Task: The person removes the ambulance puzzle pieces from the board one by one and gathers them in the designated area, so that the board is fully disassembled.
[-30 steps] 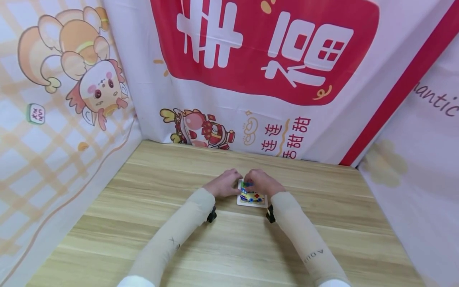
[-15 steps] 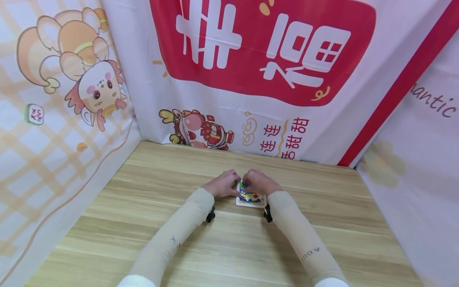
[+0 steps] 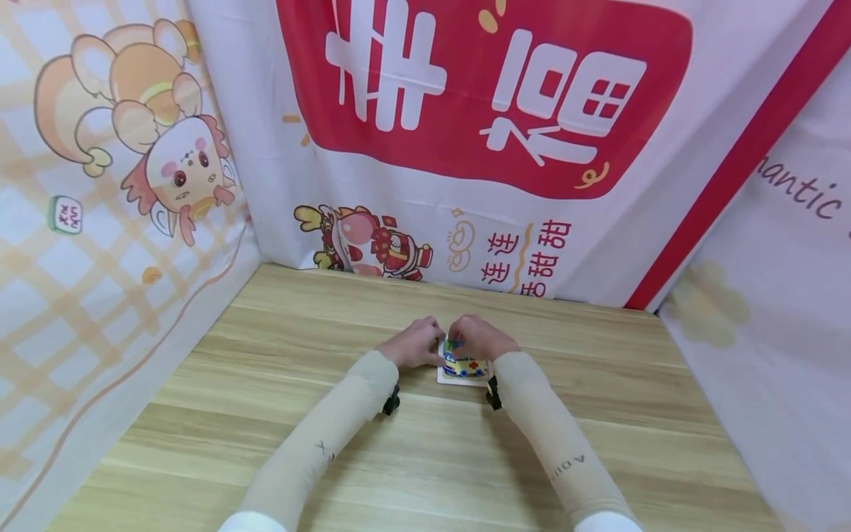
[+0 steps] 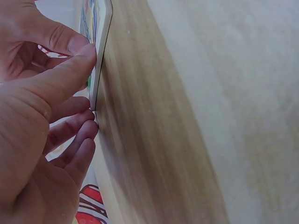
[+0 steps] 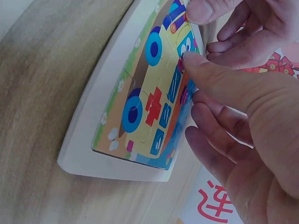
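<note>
A small jigsaw puzzle [image 5: 154, 112] with a yellow ambulance picture lies in its white tray [image 5: 79, 158] on the wooden table. At the tray's far left corner, my left hand [image 3: 415, 344] grips the edge, its thumb [image 4: 70, 70] on one side and fingertips beyond the corner. My right hand [image 3: 484, 338] reaches over the far part of the picture. Its thumb [image 5: 201, 65] and the forefinger hidden behind it pinch a puzzle piece by the ambulance's front, mostly covered by the fingers. The other right fingers [image 5: 210, 121] hang bent past the far rim.
Bare wood of the table [image 3: 412, 458] surrounds the tray. A white cloth with a red printed panel [image 3: 492, 96] hangs behind the table. Printed cloths also line the left side [image 3: 120, 258] and the right side [image 3: 784, 295]. A black wrist camera [image 3: 391, 400] sits under the left cuff.
Both hands stay at the puzzle in nearly the same pose. The right forearm has shifted slightly left, and the head view has tilted a little.
</note>
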Tool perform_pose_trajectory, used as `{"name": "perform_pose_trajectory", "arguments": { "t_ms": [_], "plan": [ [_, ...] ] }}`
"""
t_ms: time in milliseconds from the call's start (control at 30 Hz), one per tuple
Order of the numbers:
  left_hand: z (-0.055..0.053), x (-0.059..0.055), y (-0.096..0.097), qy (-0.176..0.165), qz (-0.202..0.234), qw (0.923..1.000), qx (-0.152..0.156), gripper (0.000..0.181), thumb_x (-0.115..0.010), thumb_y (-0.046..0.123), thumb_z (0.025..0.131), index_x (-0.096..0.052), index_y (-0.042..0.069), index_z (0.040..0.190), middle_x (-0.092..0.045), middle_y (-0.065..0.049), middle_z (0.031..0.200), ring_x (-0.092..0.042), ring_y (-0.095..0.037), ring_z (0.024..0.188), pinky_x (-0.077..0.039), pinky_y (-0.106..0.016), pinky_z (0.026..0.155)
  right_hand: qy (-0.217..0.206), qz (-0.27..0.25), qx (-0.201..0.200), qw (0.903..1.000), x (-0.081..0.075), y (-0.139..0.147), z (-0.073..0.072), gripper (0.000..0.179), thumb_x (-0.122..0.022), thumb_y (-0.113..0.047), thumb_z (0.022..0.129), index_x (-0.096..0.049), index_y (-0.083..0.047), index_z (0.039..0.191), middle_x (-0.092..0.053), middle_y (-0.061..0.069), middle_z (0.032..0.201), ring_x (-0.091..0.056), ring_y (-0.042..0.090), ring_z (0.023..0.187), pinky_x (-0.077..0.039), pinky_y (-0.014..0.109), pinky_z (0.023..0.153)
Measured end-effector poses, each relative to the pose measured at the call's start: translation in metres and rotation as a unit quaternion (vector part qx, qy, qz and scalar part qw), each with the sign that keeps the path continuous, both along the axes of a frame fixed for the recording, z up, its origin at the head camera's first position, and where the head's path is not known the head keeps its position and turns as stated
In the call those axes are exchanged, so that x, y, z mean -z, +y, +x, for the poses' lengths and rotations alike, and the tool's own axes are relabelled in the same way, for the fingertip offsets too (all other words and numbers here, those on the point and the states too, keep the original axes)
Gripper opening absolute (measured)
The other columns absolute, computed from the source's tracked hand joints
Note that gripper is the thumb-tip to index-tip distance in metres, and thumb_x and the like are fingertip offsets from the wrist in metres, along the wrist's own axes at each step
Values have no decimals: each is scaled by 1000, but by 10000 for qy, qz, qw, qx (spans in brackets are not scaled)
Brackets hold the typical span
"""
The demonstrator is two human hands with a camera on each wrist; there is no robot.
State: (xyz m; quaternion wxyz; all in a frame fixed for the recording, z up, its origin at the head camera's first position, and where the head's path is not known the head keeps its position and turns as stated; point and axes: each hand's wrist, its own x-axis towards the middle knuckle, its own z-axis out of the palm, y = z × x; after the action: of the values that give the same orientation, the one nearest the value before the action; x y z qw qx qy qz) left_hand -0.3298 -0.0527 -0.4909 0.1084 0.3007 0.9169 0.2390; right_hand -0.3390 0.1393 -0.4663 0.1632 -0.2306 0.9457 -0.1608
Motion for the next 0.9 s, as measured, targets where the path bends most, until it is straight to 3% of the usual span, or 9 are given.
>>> {"name": "perform_pose_trajectory", "arguments": {
  "t_ms": [267, 500, 900],
  "plan": [
    [0, -3, 3, 46, 253, 9996, -94, 51, -88, 20, 87, -71, -6, 127, -64, -17, 122, -60, -25, 107, -54, -41, 102, -11, -274, -70, 9996, 2, 5, -6, 22, -81, -2, 90, -79, -8, 111, -78, 7, 112, -72, 21, 107, -59, 40, 102],
    [-2, 5, 6, 85, 286, 9990, -331, 45, -88, 20, 87, -73, -3, 123, -65, -13, 118, -61, -23, 105, -55, -39, 100, 22, -330, -251, 9991, 1, 6, -7, 21, -82, 2, 87, -79, -7, 106, -79, 8, 106, -73, 19, 99, -62, 37, 96],
    [-3, 7, 11, 212, 293, 9973, -637, 35, -87, 20, 88, -77, 1, 117, -68, -10, 113, -63, -22, 103, -55, -39, 99, 123, 135, -200, 9996, 1, 1, -12, 21, -79, 5, 87, -78, -9, 104, -78, 6, 108, -72, 22, 105, -59, 40, 101]
  ]
}}
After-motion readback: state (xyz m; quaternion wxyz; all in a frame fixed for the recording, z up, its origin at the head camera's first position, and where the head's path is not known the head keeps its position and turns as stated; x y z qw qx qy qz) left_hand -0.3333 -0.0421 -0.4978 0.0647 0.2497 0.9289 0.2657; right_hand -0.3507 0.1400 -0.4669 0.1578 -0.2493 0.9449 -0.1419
